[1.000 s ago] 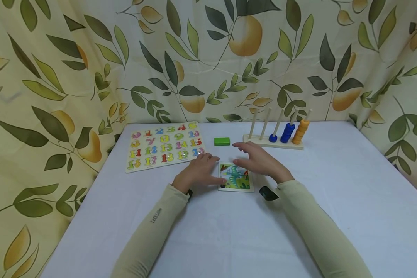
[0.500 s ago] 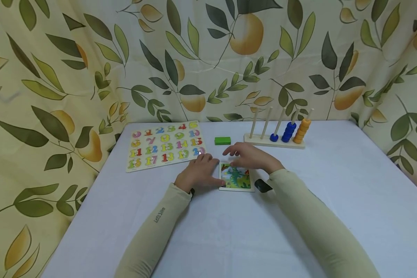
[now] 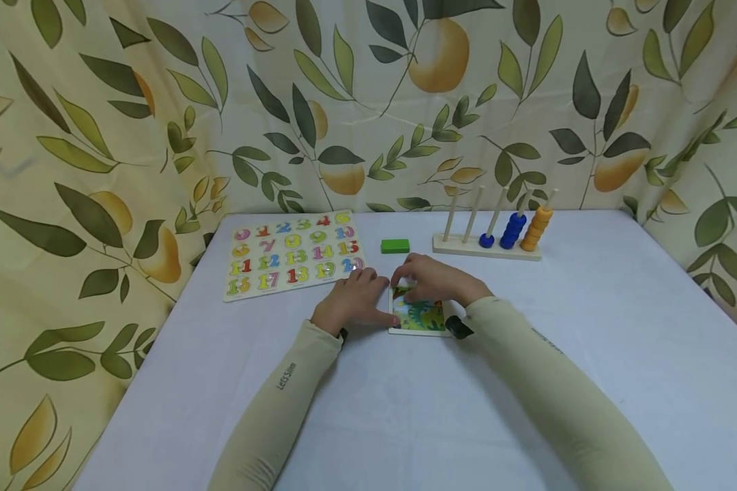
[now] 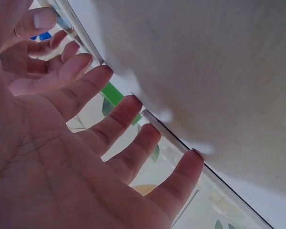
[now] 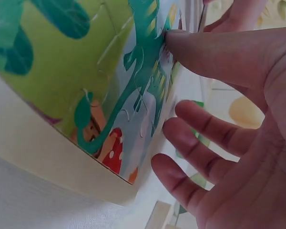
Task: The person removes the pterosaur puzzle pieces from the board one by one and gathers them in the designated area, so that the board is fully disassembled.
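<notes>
A small jigsaw puzzle (image 3: 426,317) with a green dinosaur picture and pale frame lies flat between the hands. My left hand (image 3: 355,300) rests on the table at its left, thumb at the frame's left edge. In the left wrist view, that hand's fingers (image 4: 128,117) are spread and fairly straight, tips down near the number board's edge. My right hand (image 3: 442,281) arches over the puzzle's far part. Its thumb (image 5: 195,50) touches the picture in the right wrist view, while the visible fingers hang bent beyond the frame. The right index fingertip is hidden there.
A number board (image 3: 255,266) with coloured numerals lies at the left, its corner by my left fingertips. Behind the puzzle sits a green block (image 3: 395,246). A wooden peg stand (image 3: 467,250) with blue and orange beads stands back right. Patterned cloth (image 3: 393,143) hangs behind.
My right hand has moved left and lowered, bringing its thumb and index finger to the puzzle's far left corner. The left hand stays almost still.
</notes>
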Tool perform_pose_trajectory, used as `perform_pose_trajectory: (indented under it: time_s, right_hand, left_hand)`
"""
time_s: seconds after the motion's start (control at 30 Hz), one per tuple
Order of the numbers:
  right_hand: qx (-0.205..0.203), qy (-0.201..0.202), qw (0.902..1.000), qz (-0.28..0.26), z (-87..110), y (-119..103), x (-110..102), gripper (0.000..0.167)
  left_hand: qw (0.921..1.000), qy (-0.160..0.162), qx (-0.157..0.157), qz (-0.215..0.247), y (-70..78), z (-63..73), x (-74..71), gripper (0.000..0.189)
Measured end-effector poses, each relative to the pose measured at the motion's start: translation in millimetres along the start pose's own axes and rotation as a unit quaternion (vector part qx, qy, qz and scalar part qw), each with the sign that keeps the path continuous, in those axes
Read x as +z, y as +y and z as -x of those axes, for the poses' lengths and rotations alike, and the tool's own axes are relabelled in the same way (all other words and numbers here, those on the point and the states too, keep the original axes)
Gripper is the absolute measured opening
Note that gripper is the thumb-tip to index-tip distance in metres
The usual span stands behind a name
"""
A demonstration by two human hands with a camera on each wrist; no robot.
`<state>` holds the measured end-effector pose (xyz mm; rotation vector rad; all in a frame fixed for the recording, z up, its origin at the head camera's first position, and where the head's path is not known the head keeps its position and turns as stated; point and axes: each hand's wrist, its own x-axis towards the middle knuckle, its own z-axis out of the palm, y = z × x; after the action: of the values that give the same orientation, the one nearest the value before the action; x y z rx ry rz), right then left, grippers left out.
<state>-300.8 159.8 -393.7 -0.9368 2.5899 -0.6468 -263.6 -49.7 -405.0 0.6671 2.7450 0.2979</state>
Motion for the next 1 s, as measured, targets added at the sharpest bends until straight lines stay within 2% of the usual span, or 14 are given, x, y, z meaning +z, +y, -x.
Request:
perform_pose_trajectory:
  time_s: [0.53,0.73,1.0]
  right_hand:
    - [0.018,-0.007,0.9998,0.000,4.4,3,1,0.033]
    - [0.011,-0.001,0.9999,-0.002,5.0,4,1,0.032]
    - [0.019,-0.003,0.9998,-0.002,4.5,1,2,0.032]
  left_hand:
    - [0.9998,-0.013,-0.012,-0.008,-4.9,-12.0,7.1,0.089]
    - [1.0000,-0.002,-0.003,-0.007,-4.2,-7.3,4.2,0.086]
    - [0.9997,-0.021,-0.016,0.002,-3.2,-10.6,5.5,0.086]
